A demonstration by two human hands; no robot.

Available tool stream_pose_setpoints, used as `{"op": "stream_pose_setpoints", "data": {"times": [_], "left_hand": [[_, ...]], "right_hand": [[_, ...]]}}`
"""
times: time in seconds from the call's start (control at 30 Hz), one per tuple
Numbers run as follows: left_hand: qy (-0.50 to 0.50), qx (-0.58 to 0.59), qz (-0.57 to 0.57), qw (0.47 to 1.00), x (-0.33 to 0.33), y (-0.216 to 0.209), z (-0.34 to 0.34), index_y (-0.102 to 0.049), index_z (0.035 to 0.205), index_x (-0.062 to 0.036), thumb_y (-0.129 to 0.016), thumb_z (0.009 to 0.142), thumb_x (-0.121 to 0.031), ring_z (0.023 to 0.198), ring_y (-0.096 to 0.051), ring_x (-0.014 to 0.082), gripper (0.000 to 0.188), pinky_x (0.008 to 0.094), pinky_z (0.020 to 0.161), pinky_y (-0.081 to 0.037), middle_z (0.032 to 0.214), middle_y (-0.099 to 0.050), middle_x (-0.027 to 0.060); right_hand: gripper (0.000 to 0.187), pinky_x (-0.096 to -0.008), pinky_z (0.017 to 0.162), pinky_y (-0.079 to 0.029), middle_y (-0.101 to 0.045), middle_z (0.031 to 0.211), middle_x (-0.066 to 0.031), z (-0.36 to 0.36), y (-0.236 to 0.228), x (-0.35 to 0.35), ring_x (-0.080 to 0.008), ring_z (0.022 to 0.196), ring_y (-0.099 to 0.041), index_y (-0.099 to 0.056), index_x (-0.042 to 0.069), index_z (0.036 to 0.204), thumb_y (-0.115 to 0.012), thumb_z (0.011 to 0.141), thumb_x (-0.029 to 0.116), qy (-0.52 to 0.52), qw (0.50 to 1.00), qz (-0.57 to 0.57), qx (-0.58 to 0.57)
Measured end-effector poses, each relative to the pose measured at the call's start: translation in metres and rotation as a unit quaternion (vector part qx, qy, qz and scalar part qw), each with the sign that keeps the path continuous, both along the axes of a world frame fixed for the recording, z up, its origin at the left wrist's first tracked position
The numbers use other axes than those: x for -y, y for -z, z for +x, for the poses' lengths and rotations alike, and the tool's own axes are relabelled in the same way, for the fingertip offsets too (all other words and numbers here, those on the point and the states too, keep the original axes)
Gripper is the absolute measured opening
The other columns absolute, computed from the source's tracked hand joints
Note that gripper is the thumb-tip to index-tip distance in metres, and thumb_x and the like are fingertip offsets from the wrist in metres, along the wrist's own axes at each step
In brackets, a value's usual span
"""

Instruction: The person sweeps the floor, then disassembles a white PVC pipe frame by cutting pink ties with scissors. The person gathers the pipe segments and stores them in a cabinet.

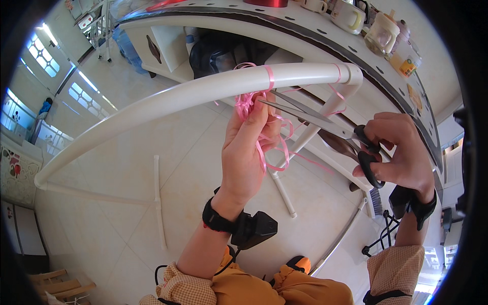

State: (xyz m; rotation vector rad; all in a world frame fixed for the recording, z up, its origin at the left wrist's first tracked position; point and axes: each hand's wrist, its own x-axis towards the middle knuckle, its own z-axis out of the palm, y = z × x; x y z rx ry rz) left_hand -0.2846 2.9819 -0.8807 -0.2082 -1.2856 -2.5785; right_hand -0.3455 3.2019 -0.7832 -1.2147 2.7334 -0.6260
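My left hand (246, 152) is up under the white pipe frame (203, 89), fingers curled in a closed grip around a bunch of pink ribbon (246, 104). The bundle sits at my fingertips, right against the underside of the pipe, and loose curls of it spill down past my palm and trail off to the right. One band of the same ribbon is wrapped around the pipe just above my fingers, and another thinner loop shows near the pipe's elbow joint (351, 73) on the right.

My right hand (399, 155) has the scissors (325, 122), thumb and fingers through the black handles, grip firm on them. The blades are parted and point left, tips just beside my left fingertips and the ribbon bundle, right below the pipe. I can't tell whether a strand lies between the blades.

Both wrists carry black straps with small black boxes on them. My checked sleeves come in from the bottom edge, orange trousers below.

Under the frame is pale tiled floor (127, 168), with a couple of loose white pipe pieces (158, 203) lying on it, one to the left of my forearm and one slanting down just right of my left hand. Beyond the pipe stands a white table (305, 25) with a dark edge strip, carrying cream mugs (348, 15), a clear jug (381, 33) and a small yellow bottle near its right end. Wooden slats sit at the lower left corner.
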Motion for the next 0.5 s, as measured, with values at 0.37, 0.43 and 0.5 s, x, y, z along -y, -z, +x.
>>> {"op": "stream_pose_setpoints", "data": {"times": [0.37,0.43,0.5], "left_hand": [[0.008,-0.017,0.044,0.999,-0.001,0.003,0.001,-0.050,0.088,-0.0070,-0.043,0.095,-0.025,0.058,-0.024,0.0072,0.021,0.0237,0.054,-0.020,0.065,-0.032,-0.0042],[0.008,-0.009,0.046,0.999,-0.002,0.003,0.002,-0.050,0.087,-0.0070,-0.043,0.095,-0.025,0.058,-0.025,0.0073,0.021,0.0236,0.054,-0.021,0.066,-0.033,-0.0040],[0.012,-0.007,0.052,0.999,-0.002,0.002,0.002,-0.050,0.088,-0.0070,-0.042,0.095,-0.025,0.059,-0.025,0.0073,0.021,0.0235,0.054,-0.021,0.066,-0.034,-0.0039]], "right_hand": [[0.040,-0.0277,0.043,-0.020,-0.038,0.052,-0.0027,-0.014,-0.001,0.000,-0.0134,0.047,-0.035,-0.050,0.002,0.055,-0.080,0.055,0.028,-0.004,0.997,-0.032,0.066],[0.041,-0.0281,0.043,-0.020,-0.037,0.052,-0.0028,-0.013,-0.002,-0.002,-0.0134,0.047,-0.034,-0.050,0.001,0.055,-0.081,0.055,0.027,-0.003,0.997,-0.042,0.067],[0.041,-0.0286,0.043,-0.020,-0.036,0.051,-0.0031,-0.012,-0.002,-0.004,-0.0136,0.047,-0.034,-0.049,0.001,0.054,-0.081,0.055,0.026,-0.014,0.998,-0.042,0.052]]}}
